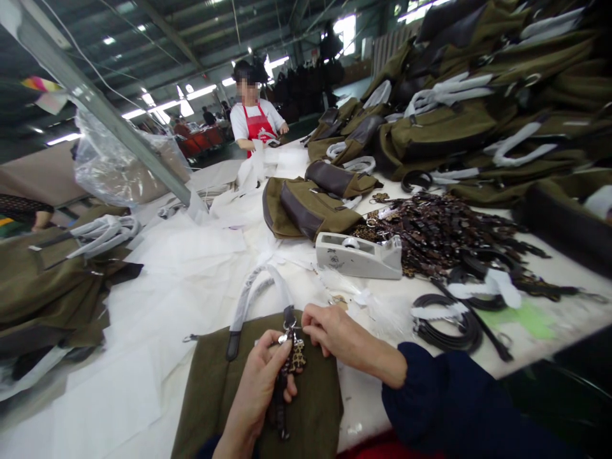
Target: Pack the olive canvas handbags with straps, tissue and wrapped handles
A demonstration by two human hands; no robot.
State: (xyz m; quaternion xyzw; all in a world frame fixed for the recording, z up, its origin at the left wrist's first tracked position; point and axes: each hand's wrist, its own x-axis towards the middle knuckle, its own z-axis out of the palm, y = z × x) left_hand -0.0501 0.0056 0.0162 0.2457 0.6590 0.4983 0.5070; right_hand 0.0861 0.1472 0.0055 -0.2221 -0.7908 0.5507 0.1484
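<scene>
A green cloth bag (pixel 215 389) lies flat on the white table (pixel 366 408), right in front of the person. Its handle (pixel 246 290) has a pale wrap on it and sticks up in a loop.

The left hand (pixel 261 376) is over the bag. It pinches a charm (pixel 299 357) between thumb and fingers. The charm has a spotty piece and a long dark strip that hangs down over the bag. A shiny metal ring (pixel 290 324) sits at the top, by the end of the handle.

The right hand (pixel 335 331) is just beside the ring, with its fingers curled and the tips near each other. I cannot tell if they pinch the ring or nothing at all.

Past the right hand I see a grey tape holder (pixel 358 260), and just behind it a big heap of charms (pixel 449 223). Black straps (pixel 447 325) lie rolled up on the right. White sheets (pixel 186 274) cover the left side. More green bags (pixel 440 131) are piled high on the right. Farther back, another person (pixel 255 121) in a red apron stands by the table.
</scene>
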